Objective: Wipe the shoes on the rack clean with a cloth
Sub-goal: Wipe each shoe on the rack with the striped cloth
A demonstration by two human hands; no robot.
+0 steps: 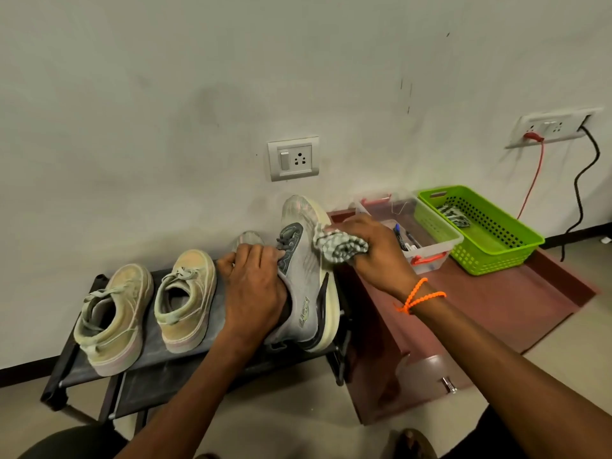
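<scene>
A grey running shoe (304, 276) with a cream sole is tilted on its side at the right end of the black rack (149, 369). My left hand (255, 286) grips it over the opening and laces. My right hand (374, 256) holds a bunched grey-and-white checked cloth (341, 246) against the shoe's upper side near the toe. The toe of a second grey shoe (250, 238) shows behind my left hand. Two beige sneakers (112, 313) (187, 299) stand side by side on the rack's left half.
A low maroon cabinet (496, 309) stands to the right of the rack. On it sit a clear plastic box (430, 246) with pens and a green basket (480, 230) with another cloth. Wall sockets (293, 159) and hanging cables (579, 193) are behind.
</scene>
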